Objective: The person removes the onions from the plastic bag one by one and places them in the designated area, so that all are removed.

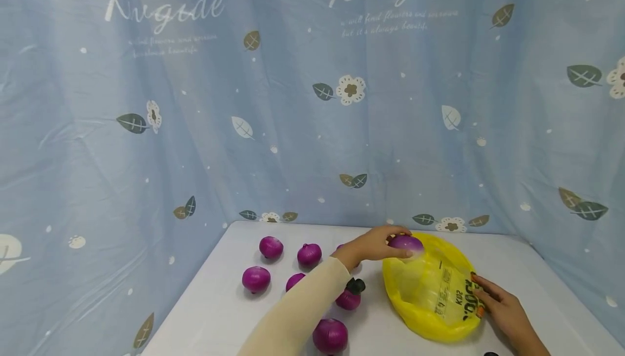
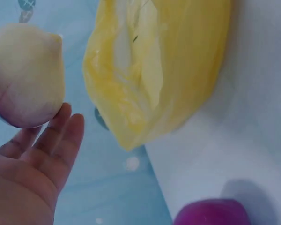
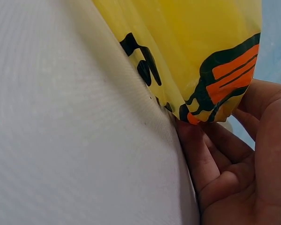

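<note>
In the head view my left hand grips a turnip, purple above and whitish below, over the left part of the bag's mouth. The left wrist view shows its pale, nubbed end toward the bag, with several fingers extended below it. A yellow plastic bag with dark print lies on the white table, its mouth spread wide. My right hand pinches the bag's right rim between thumb and fingers. In the right wrist view, the fingers are at the printed edge, close to the tabletop.
Several magenta onions, including a near one, lie on the white table left of the bag. The left sleeve partly hides some. Among them is a purple round item with a dark cap. A blue patterned curtain hangs behind.
</note>
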`<state>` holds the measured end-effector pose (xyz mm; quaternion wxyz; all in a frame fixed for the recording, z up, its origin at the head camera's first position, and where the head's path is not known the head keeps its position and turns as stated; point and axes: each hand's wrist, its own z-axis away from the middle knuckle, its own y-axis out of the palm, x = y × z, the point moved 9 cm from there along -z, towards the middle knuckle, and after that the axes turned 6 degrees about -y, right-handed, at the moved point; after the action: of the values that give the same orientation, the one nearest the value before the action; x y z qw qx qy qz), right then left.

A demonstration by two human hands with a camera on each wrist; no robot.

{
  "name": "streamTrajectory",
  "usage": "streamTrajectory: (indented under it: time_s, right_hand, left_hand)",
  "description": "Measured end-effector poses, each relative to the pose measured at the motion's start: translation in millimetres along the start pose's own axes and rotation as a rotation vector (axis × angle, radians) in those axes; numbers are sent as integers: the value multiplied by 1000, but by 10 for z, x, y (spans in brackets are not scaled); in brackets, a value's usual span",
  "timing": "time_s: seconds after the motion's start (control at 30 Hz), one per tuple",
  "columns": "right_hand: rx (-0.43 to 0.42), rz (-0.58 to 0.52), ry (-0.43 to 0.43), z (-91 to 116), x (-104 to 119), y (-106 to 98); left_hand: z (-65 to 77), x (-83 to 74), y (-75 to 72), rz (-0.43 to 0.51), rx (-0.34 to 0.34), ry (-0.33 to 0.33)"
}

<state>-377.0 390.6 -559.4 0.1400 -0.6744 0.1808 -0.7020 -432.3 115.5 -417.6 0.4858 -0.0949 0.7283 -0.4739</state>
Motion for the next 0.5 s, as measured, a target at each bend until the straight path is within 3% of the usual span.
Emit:
streamTrajectory:
  time_s: [0.2, 0.5]
  right_hand:
    - [8, 4, 16, 14, -10, -1]
    - [18, 26, -8, 27, 28, -5]
  left_hand:
    - [210, 27, -119, -52, -22, 11]
    - [459, -22, -259, -26, -33, 52]
